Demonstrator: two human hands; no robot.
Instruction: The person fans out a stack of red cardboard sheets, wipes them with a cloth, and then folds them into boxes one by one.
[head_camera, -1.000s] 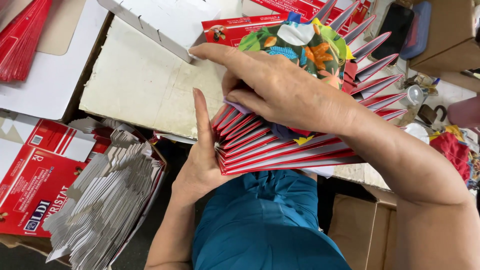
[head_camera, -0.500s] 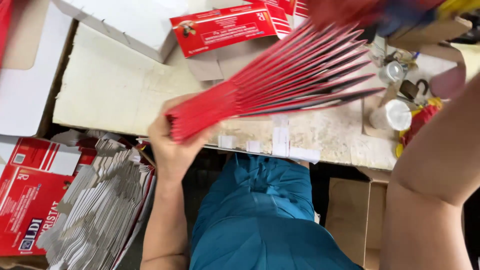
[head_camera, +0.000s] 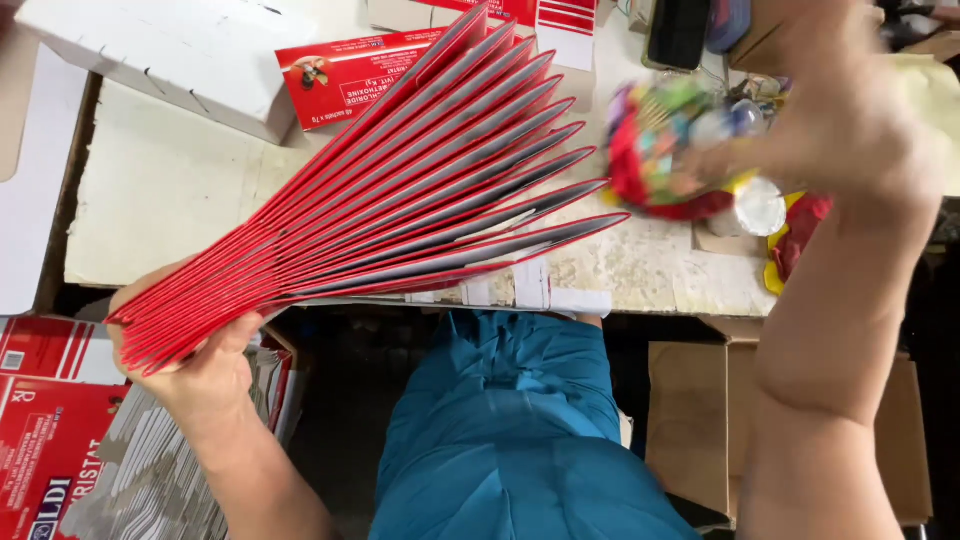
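Because the flat red cartons are pinched together only at their near ends, they are spread into a fan that reaches out over the table, each blank being kept a little apart from the next so that its grey inner face can be seen. The pinched end is clamped in the left hand, which is held just off the near edge of the table, above a heap of grey and red folded blanks lying lower down at the left.

The right hand is raised over the far right of the table and is badly blurred. A bright, many-coloured bundle is seen at its fingers and appears to be gripped, though how firmly the fingers are closed cannot be told. The two hands are held well apart.

A single flat red carton is laid printed side up on the table beyond the fan, beside a white box. Blue trousers are seen below the table edge, and a brown cardboard box is stood on the floor at the right.
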